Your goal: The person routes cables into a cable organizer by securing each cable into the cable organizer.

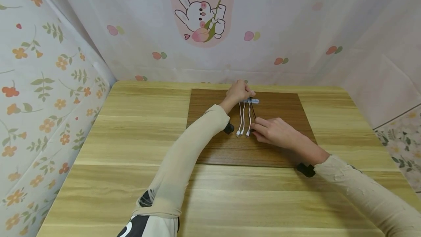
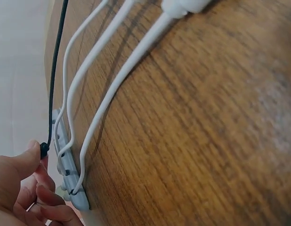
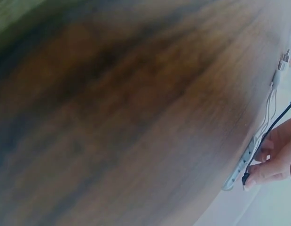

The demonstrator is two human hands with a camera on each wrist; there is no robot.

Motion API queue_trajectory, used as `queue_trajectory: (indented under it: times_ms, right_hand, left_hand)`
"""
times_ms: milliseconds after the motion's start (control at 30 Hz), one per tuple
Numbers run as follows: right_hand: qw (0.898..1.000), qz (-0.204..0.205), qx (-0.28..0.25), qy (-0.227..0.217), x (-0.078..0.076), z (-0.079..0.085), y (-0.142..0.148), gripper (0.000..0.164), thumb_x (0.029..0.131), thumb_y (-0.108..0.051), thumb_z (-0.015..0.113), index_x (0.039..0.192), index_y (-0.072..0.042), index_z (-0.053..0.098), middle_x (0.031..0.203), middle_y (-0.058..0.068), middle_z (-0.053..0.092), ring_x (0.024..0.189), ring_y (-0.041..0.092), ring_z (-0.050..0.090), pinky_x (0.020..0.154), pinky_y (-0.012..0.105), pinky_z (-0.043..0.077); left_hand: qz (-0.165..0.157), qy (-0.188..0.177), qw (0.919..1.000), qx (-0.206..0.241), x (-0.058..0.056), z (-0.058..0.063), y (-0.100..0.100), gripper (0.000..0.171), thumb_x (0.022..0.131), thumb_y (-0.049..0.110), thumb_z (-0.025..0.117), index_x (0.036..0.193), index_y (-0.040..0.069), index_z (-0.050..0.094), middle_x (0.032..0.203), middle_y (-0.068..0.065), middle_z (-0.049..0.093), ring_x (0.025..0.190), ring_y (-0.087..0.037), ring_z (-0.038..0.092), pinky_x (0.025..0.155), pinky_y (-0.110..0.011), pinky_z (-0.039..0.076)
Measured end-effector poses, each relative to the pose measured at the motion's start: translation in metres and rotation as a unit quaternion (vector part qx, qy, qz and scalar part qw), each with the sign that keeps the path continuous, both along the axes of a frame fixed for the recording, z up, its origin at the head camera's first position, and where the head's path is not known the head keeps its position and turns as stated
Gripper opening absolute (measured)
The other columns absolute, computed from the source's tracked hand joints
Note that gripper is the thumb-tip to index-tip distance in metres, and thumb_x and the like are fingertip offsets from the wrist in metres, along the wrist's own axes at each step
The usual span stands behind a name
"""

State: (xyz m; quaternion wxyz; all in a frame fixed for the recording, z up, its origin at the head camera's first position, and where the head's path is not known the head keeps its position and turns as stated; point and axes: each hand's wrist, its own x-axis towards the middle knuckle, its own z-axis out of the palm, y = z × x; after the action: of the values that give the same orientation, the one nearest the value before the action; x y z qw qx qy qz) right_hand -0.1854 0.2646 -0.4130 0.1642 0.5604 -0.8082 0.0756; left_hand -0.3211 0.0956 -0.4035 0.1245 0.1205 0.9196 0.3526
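My left hand (image 1: 237,92) pinches the black plug (image 2: 44,149) at one end of a thin black cable (image 2: 56,70) between thumb and finger. Close below that hand lies a pale blue-grey cable clip strip (image 2: 70,174). Several slots show along the strip, and white cables (image 2: 105,101) run through some of them. My right hand (image 1: 274,131) holds the cable's nearer end, beside the white cables' plugs (image 1: 242,133); its fingertips partly hide that end. Stretched between both hands, the black cable passes over the strip's right part, apart from it in the left wrist view.
The strip and white cables lie on a dark brown wood board (image 1: 217,149), set on a light wood table (image 1: 131,134). Behind the table hangs a white printed curtain (image 1: 138,17). A flowered cloth (image 1: 49,83) hangs at the left.
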Motion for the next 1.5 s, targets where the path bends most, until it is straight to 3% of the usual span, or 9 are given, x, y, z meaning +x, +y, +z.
queue_trajectory:
  times_ms: [100,233,400,567,733,933,1100,1333,1500]
  right_hand:
    - [1.0,-0.004,0.0,-0.001,0.0,-0.001,0.001,0.014,0.099,-0.012,0.065,0.103,0.001,0.068,0.089,0.005,0.053,0.053,0.007,0.047,0.044,0.025,0.044]
    - [1.0,-0.006,-0.004,-0.007,0.0,-0.002,0.003,0.014,0.099,-0.012,0.065,0.104,0.001,0.068,0.089,0.004,0.053,0.054,0.007,0.047,0.044,0.025,0.044]
    - [1.0,-0.006,-0.011,-0.007,-0.002,-0.004,0.005,0.019,0.103,-0.016,0.058,0.103,0.001,0.068,0.088,0.004,0.052,0.053,0.006,0.048,0.044,0.025,0.043]
    - [1.0,-0.007,-0.012,-0.009,-0.003,-0.004,0.006,0.012,0.096,-0.009,0.067,0.103,0.001,0.067,0.087,0.003,0.052,0.053,0.005,0.046,0.043,0.024,0.042]
    - [1.0,-0.011,-0.005,-0.012,-0.003,-0.001,0.005,0.019,0.088,-0.005,0.075,0.104,0.001,0.067,0.09,0.005,0.053,0.054,0.007,0.047,0.044,0.025,0.043]
    - [1.0,-0.012,0.015,-0.01,-0.003,0.003,0.001,0.018,0.09,-0.008,0.073,0.105,0.001,0.067,0.094,0.007,0.055,0.056,0.01,0.05,0.046,0.029,0.046]
    - [0.999,-0.011,0.036,-0.011,-0.002,0.003,-0.001,0.023,0.086,-0.006,0.078,0.105,0.001,0.068,0.093,0.006,0.056,0.056,0.009,0.052,0.047,0.029,0.047]
    - [0.998,-0.017,0.054,-0.004,-0.001,0.002,0.0,0.023,0.085,-0.007,0.081,0.103,0.001,0.068,0.089,0.005,0.054,0.054,0.008,0.05,0.046,0.027,0.046]
    - [0.998,-0.019,0.065,-0.004,-0.002,0.0,0.002,0.023,0.085,-0.006,0.08,0.103,0.0,0.067,0.09,0.005,0.054,0.053,0.008,0.05,0.045,0.027,0.045]
  left_hand:
    - [0.004,0.006,0.9999,-0.009,0.002,0.0,0.001,0.036,0.097,0.039,0.072,0.07,0.015,0.067,0.074,0.006,0.062,0.056,-0.011,0.043,0.05,-0.026,0.03]
    - [0.015,0.015,0.9995,-0.021,0.004,0.0,0.004,0.028,0.096,0.04,0.073,0.079,0.017,0.072,0.089,0.008,0.066,0.063,-0.011,0.051,0.056,-0.028,0.035]
    - [0.031,0.024,0.9988,-0.029,0.003,-0.002,0.009,0.025,0.094,0.042,0.074,0.08,0.021,0.074,0.087,0.008,0.065,0.065,-0.012,0.056,0.055,-0.029,0.038]
    - [0.036,0.03,0.9981,-0.041,0.003,-0.003,0.011,0.024,0.094,0.044,0.074,0.081,0.023,0.074,0.09,0.009,0.064,0.067,-0.011,0.058,0.054,-0.028,0.041]
    - [0.041,0.031,0.9977,-0.043,0.002,-0.004,0.012,0.026,0.093,0.043,0.074,0.078,0.022,0.074,0.088,0.008,0.065,0.066,-0.011,0.059,0.054,-0.028,0.042]
    - [0.037,0.029,0.9978,-0.046,0.002,-0.005,0.012,0.035,0.095,0.042,0.073,0.069,0.02,0.07,0.079,0.008,0.064,0.055,-0.01,0.051,0.047,-0.027,0.035]
    - [0.036,0.03,0.9977,-0.049,0.003,-0.006,0.013,0.038,0.096,0.042,0.072,0.067,0.018,0.064,0.07,0.005,0.063,0.049,-0.01,0.042,0.044,-0.026,0.029]
    - [0.041,0.035,0.997,-0.056,0.001,-0.007,0.014,0.026,0.094,0.042,0.074,0.078,0.022,0.071,0.082,0.009,0.063,0.06,-0.012,0.056,0.049,-0.028,0.039]
    - [0.039,0.034,0.997,-0.057,-0.001,-0.01,0.015,0.026,0.093,0.044,0.074,0.079,0.022,0.071,0.083,0.008,0.063,0.062,-0.012,0.056,0.05,-0.028,0.039]
